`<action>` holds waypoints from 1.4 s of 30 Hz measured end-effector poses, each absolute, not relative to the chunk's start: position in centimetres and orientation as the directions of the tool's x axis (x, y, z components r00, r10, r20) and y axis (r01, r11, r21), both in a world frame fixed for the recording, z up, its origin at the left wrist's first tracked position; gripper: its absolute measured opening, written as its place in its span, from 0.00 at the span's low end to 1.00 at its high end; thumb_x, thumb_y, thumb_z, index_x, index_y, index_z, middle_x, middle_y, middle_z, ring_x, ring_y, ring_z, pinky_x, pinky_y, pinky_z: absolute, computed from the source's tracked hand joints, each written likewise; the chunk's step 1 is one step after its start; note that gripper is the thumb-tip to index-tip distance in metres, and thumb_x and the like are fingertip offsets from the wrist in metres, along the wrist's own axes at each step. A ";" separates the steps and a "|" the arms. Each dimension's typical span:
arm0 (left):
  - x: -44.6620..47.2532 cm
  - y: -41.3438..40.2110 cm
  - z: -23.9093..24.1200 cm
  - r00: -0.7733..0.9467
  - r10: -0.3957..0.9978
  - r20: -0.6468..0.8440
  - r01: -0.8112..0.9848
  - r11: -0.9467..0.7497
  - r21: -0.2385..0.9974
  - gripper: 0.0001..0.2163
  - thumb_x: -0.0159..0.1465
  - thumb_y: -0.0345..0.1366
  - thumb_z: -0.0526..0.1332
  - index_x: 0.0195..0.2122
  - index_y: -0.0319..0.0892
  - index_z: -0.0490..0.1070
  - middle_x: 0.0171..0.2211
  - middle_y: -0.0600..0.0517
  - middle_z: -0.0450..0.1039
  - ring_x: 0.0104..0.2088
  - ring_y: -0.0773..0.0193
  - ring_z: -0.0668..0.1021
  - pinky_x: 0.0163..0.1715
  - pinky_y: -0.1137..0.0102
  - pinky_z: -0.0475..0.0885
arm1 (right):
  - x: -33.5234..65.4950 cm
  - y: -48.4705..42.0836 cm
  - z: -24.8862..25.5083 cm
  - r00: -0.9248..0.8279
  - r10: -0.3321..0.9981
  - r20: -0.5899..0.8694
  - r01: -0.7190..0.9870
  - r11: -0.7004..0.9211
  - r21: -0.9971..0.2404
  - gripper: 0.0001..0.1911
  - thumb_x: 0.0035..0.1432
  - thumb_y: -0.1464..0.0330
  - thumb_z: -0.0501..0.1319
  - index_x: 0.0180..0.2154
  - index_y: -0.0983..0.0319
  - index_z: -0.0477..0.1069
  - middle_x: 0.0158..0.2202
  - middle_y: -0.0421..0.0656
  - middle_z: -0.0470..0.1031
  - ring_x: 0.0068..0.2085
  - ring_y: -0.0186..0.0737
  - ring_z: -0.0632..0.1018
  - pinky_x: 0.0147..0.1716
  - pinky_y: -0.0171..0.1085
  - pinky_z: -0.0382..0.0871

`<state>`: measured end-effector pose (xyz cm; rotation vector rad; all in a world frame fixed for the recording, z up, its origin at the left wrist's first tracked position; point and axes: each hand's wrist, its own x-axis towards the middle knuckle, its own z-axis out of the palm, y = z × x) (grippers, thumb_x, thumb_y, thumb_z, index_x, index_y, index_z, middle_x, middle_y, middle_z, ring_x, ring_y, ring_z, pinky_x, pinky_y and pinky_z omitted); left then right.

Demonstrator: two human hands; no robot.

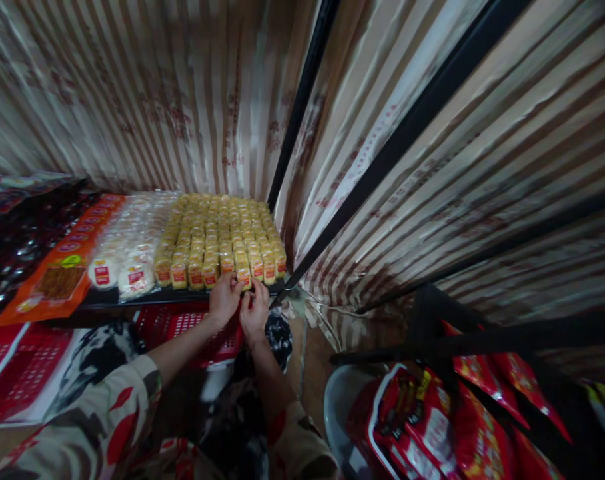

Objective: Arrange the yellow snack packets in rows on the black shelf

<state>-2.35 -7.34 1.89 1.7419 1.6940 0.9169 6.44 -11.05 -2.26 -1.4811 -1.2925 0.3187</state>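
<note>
Small yellow wrapped snack packets [210, 227] with red labels stand in tight rows on a dark shelf [132, 297]. At the front edge, my left hand [224, 299] pinches the lower left side of one yellow snack packet [243, 272] with its fingers closed. My right hand [255, 311] grips the same packet from its lower right, fingers bent together. That packet sits slightly forward of its neighbours. Left of the yellow rows lie white round wrapped snacks [135, 275] with red labels, in clear wrapping.
Further left are an orange snack bag [65, 267] and dark shiny packets [30, 233]. Red baskets [175, 321] sit below the shelf. Black metal bars [382, 157] cross before a striped curtain [182, 87]. At lower right, red snack bags [417, 420] fill a pale tub [335, 387].
</note>
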 end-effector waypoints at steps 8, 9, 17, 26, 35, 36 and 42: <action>-2.3 -7.5 2.4 -0.012 0.998 0.066 0.588 -0.046 0.807 0.08 0.59 0.36 0.56 0.37 0.39 0.68 0.26 0.53 0.68 0.28 0.64 0.72 0.32 0.70 0.67 | 6.4 -11.7 -1.5 0.414 0.805 0.425 0.561 0.143 -0.815 0.20 0.57 0.71 0.49 0.51 0.62 0.67 0.45 0.50 0.66 0.48 0.42 0.69 0.51 0.44 0.64; -2.2 -7.5 2.7 -0.016 0.997 0.070 0.569 -0.048 0.821 0.08 0.58 0.37 0.56 0.37 0.39 0.68 0.25 0.54 0.68 0.28 0.64 0.72 0.32 0.70 0.68 | 6.5 -11.8 -1.4 0.444 0.789 0.424 0.551 0.133 -0.824 0.20 0.57 0.71 0.49 0.51 0.62 0.66 0.46 0.50 0.66 0.48 0.42 0.69 0.51 0.45 0.64; 1.2 -6.4 5.4 0.101 0.991 0.087 0.270 -0.111 0.956 0.10 0.56 0.38 0.58 0.37 0.39 0.67 0.34 0.51 0.67 0.28 0.67 0.72 0.21 0.74 0.70 | 6.8 -13.1 0.2 0.535 0.709 0.459 0.495 0.177 -0.851 0.21 0.62 0.67 0.46 0.55 0.65 0.59 0.53 0.55 0.63 0.53 0.44 0.67 0.48 0.44 0.65; 5.4 -4.7 5.6 0.235 0.959 0.160 0.405 -0.247 0.880 0.25 0.55 0.28 0.58 0.56 0.40 0.61 0.30 0.53 0.68 0.29 0.67 0.72 0.36 0.70 0.71 | 7.7 -13.3 0.1 0.570 0.690 0.446 0.481 0.159 -0.862 0.23 0.62 0.67 0.43 0.57 0.65 0.57 0.57 0.53 0.60 0.60 0.43 0.59 0.58 0.48 0.54; 6.5 -4.2 5.7 0.366 0.891 0.268 0.584 -0.444 0.680 0.18 0.61 0.31 0.54 0.52 0.38 0.66 0.45 0.43 0.67 0.45 0.58 0.72 0.48 0.64 0.67 | 8.2 -12.9 -1.3 0.575 0.733 0.363 0.442 0.096 -0.892 0.25 0.62 0.66 0.43 0.58 0.67 0.55 0.60 0.55 0.57 0.61 0.44 0.58 0.60 0.49 0.51; 6.6 -4.2 5.9 0.378 0.888 0.261 0.611 -0.451 0.650 0.17 0.61 0.31 0.54 0.52 0.38 0.66 0.45 0.43 0.66 0.44 0.58 0.72 0.47 0.65 0.67 | 8.2 -12.8 -1.4 0.577 0.732 0.361 0.438 0.096 -0.894 0.25 0.62 0.65 0.43 0.59 0.67 0.55 0.60 0.55 0.57 0.61 0.44 0.58 0.60 0.49 0.51; 7.0 -4.5 7.4 0.465 0.867 0.181 0.702 -0.485 0.522 0.20 0.61 0.29 0.53 0.55 0.38 0.62 0.46 0.43 0.63 0.39 0.60 0.73 0.38 0.68 0.69 | 8.1 -12.5 -1.7 0.599 0.723 0.345 0.435 0.069 -0.898 0.26 0.63 0.63 0.43 0.59 0.68 0.56 0.60 0.56 0.57 0.62 0.45 0.58 0.60 0.49 0.50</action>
